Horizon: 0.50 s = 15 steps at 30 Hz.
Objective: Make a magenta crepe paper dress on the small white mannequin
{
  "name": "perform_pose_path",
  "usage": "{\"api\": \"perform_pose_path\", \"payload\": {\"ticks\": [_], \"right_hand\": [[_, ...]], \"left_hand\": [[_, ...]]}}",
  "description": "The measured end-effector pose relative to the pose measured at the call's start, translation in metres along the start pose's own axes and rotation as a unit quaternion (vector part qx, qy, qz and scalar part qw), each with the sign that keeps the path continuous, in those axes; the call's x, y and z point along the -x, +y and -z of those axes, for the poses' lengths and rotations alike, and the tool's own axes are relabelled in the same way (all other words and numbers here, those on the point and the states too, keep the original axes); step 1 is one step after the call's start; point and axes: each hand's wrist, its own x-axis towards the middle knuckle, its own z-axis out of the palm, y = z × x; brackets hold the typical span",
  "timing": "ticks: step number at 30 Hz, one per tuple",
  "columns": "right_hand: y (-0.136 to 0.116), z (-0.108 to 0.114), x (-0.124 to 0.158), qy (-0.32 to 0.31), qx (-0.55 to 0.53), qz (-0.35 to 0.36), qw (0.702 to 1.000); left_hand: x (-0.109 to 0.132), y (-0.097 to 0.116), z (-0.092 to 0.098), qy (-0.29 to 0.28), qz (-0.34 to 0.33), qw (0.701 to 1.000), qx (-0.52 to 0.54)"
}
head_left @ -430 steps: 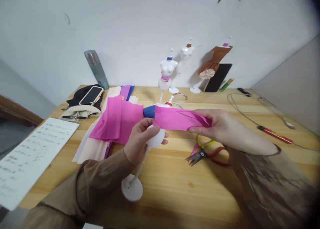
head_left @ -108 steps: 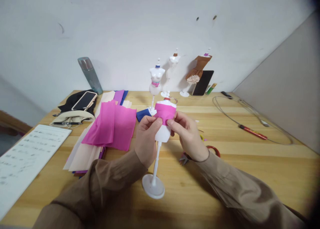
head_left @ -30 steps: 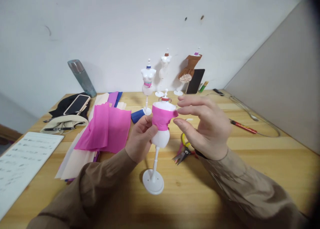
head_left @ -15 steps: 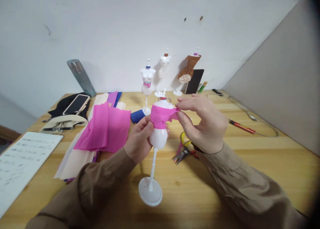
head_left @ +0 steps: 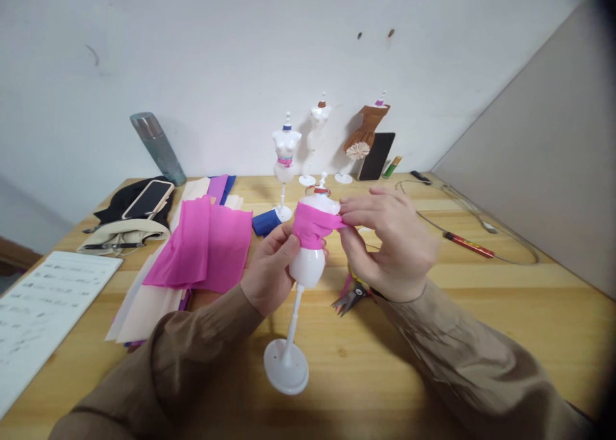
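Note:
A small white dress form on a round-based stand tilts in front of me. My left hand is wrapped round its waist from the left, the thumb in front. A pink strip of crepe paper or thin cloth covers the form's chest and waist. Its loose end is pinched between the thumb and fingers of my right hand, at the form's right side. Under my right hand lie scissors, their handles partly hidden.
Left lie stacked pink sheets, a phone and a white printed sheet. Several dress forms stand at the back, near a blue roll and a dark upright panel. A red tool with a cable lies right.
My right hand has drawn the pink end slightly downward, pulling it flatter across the chest. The form's top has tilted a little to the right. My left hand keeps its hold.

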Motion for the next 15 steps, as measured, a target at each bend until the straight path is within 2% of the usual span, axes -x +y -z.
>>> {"api": "perform_pose_path", "payload": {"ticks": [7, 15], "right_hand": [[0.0004, -0.0009, 0.0016, 0.030, -0.023, -0.015, 0.999], [0.0022, -0.0005, 0.0017, 0.029, -0.070, -0.049, 0.996]], "left_hand": [[0.0006, -0.0030, 0.0005, 0.001, -0.007, 1.000, -0.009], [0.0007, 0.0009, 0.0002, 0.006, -0.003, 1.000, 0.005]]}}
